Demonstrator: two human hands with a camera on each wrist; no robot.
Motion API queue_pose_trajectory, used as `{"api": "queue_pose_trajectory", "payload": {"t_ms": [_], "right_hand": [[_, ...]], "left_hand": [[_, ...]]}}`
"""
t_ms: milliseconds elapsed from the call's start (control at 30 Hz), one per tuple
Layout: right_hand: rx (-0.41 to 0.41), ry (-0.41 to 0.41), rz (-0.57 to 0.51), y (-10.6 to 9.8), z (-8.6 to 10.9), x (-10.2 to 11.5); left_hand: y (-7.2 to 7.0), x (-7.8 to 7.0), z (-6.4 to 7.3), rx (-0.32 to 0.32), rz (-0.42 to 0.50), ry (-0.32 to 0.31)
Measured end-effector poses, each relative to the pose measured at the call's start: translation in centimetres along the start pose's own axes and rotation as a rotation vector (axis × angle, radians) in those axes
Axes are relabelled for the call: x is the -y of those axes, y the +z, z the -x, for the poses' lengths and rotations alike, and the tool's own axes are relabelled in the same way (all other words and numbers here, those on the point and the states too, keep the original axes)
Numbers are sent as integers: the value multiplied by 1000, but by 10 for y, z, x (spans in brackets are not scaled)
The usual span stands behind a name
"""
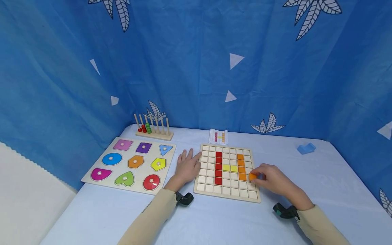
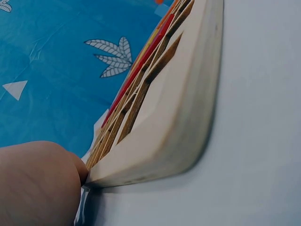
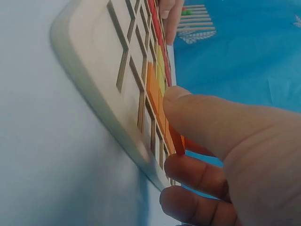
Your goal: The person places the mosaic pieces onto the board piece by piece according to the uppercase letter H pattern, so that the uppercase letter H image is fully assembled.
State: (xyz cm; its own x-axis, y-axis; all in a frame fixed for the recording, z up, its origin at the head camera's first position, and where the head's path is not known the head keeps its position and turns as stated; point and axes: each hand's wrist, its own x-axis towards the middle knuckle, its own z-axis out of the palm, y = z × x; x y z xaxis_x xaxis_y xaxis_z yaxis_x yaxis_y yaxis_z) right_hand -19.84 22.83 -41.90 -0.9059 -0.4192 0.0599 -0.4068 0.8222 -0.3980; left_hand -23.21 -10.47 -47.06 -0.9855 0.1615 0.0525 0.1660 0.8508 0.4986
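Note:
A wooden grid board (image 1: 226, 192) lies on the white-covered table, slightly tilted from my view. In its squares sit a column of several red tiles (image 1: 218, 166), two yellow tiles (image 1: 230, 168) side by side, and a column of several orange tiles (image 1: 241, 169). With thumb and fingers my right hand (image 1: 272, 178) pinches a loose orange tile (image 1: 252, 176) over the board's right side, just right of the orange column. My left hand (image 1: 186, 168) lies with its fingers extended, touching the board's left edge. The left wrist view shows part of that hand (image 2: 40, 186) at the board's corner.
Left of the board lies a shape puzzle (image 1: 107, 184) with knobbed pieces. A peg counter (image 1: 157, 135) with red and green beads stands behind it. A pattern card (image 1: 218, 136) is behind the grid. One blue object (image 1: 306, 148) rests at the far right, before the blue curtain (image 1: 183, 68).

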Motion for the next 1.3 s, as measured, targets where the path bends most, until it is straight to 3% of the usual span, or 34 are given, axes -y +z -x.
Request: {"api": "queue_pose_trajectory", "payload": {"t_ms": [567,1300], "right_hand": [[30,-95,-42,5,-4,14],[52,-134,-49,15,-1,16]], "left_hand": [[-1,0,-1,-5,7,5],[-2,-2,3,-21,20,7]]}}
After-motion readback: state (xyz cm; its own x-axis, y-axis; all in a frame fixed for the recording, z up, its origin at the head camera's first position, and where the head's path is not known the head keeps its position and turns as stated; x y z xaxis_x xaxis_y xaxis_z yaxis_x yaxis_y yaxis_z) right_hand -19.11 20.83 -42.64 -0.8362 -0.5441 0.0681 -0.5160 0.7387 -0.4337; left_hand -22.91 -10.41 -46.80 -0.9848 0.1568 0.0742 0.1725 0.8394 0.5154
